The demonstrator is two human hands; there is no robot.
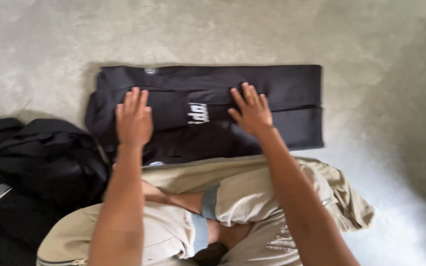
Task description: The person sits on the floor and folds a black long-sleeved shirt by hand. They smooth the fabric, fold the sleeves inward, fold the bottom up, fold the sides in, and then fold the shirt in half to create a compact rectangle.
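A black garment (282,98), folded into a long rectangle with white print on it, lies flat on the grey floor in front of me. My left hand (134,118) rests palm down on its left part with fingers spread. Palm down too, my right hand (252,111) presses on the middle of the garment, just right of the white print. Neither hand grips anything. My crossed legs in beige trousers (252,197) sit just below the garment's near edge.
A heap of black clothing (30,167) with a small white logo lies at my left, touching the folded garment's left end. Grey concrete floor (213,29) surrounds everything.
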